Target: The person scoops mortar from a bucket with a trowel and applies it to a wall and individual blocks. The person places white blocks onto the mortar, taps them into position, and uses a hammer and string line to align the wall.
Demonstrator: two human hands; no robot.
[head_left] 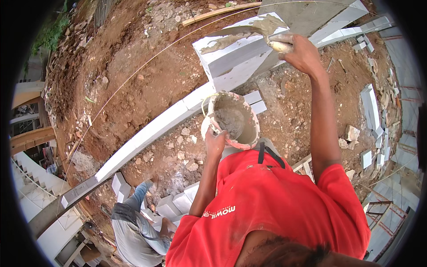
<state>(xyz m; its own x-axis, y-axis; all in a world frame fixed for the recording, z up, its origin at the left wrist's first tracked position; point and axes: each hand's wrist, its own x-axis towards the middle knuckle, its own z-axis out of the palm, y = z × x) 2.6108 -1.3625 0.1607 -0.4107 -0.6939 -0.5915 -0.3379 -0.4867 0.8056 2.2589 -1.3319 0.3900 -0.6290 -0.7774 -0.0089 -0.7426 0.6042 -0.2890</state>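
Observation:
My right hand (303, 54) is closed round the pale handle of a trowel (280, 46), over the top of a white block wall (240, 58). Grey wet mortar (269, 24) lies on the block tops there and coats the trowel's metal end. In front of my body, my left hand (216, 140) grips the near rim of a bucket (254, 127), fingers over its edge. Grey mortar (229, 118) sits inside the bucket, and its rim is crusted with dried splashes.
A low row of white blocks (147, 127) curves off to the left. Another person (135, 231) bends at the lower left near loose blocks (169, 205). A taut string (147, 64) crosses the reddish soil (129, 93). More blocks (370, 107) lie at the right.

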